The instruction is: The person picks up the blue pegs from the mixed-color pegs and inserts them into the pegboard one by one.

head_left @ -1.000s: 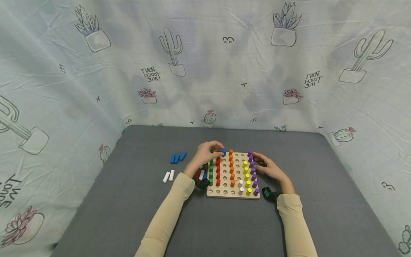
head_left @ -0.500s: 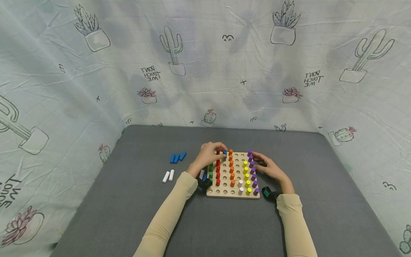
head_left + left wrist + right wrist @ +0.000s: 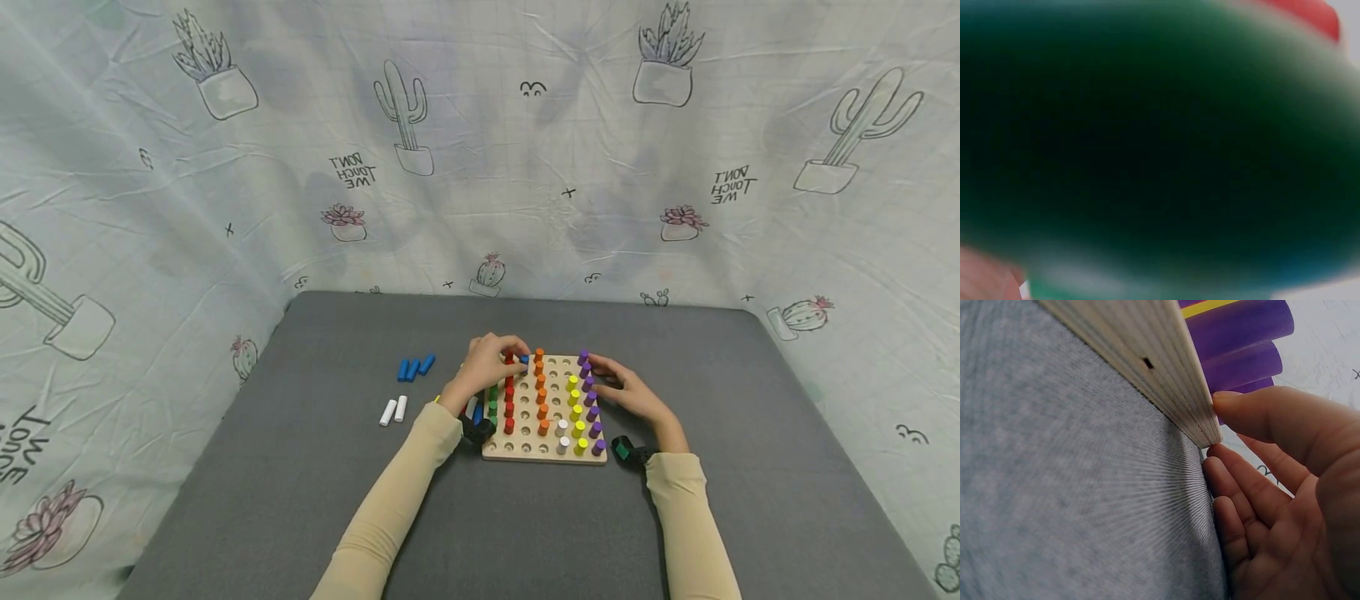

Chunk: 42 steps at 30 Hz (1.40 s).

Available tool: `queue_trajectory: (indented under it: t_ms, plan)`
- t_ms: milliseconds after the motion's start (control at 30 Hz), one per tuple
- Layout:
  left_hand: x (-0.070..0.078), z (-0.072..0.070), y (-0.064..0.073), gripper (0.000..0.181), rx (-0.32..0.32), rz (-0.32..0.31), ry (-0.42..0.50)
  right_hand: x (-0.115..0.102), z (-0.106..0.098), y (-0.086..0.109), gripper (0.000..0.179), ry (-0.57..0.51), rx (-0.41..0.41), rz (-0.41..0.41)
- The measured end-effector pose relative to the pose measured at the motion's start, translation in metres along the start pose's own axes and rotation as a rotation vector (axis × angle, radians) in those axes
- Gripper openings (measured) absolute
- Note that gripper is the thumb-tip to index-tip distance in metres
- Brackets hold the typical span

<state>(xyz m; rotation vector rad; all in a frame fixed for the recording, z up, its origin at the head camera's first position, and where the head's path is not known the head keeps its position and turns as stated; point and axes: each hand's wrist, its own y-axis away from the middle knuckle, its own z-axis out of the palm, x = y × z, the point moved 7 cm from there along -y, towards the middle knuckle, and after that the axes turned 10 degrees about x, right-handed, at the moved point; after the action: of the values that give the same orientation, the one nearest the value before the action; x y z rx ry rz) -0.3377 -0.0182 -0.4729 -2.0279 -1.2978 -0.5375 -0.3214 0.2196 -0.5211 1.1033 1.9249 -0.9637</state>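
My left hand is at the back of the wooden pegboard, pinching a blue peg upright at the third column's back hole. Close by stand the row of red pegs and the row of orange pegs. A dark green blur fills most of the left wrist view, with a red peg in its upper corner. On the right side, my right hand touches the board's edge with relaxed fingers. The right wrist view shows its thumb beside purple pegs and fingertips near the board's corner.
Several loose blue pegs and white pegs lie on the grey table, left of the board. More loose pegs are partly hidden under my left wrist. Green pegs, yellow pegs and white pegs stand in the board.
My left hand has moved slightly right and brought the blue peg, tilted a second ago, upright at the back hole. The right hand has stayed still at the board's edge.
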Motion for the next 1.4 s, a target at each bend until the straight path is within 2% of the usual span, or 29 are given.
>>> queue_trajectory:
  t_ms: [167,467,567,833,1033,1400]
  plan:
    - [-0.002,0.002,0.001,0.017,0.008,-0.009,-0.018,-0.001,0.0,-0.001,0.056,0.0,-0.016,0.082]
    - [-0.003,0.003,0.0,0.017,0.011,-0.007,-0.034,-0.037,-0.001,0.001,0.054,-0.012,-0.041,0.089]
    - [-0.002,0.003,0.0,0.017,0.008,-0.001,-0.025,-0.042,-0.001,0.001,0.054,-0.016,-0.047,0.103]
    - [-0.001,0.0,-0.001,0.015,0.015,0.004,-0.031,-0.04,-0.002,0.001,0.054,-0.01,-0.049,0.105]
    - [-0.001,-0.004,-0.001,0.015,0.027,-0.004,-0.003,-0.038,-0.002,0.001,0.054,-0.013,-0.047,0.095]
    - [-0.008,-0.016,0.004,0.014,0.102,-0.02,0.031,-0.037,-0.001,0.003,0.054,-0.006,-0.044,0.094]
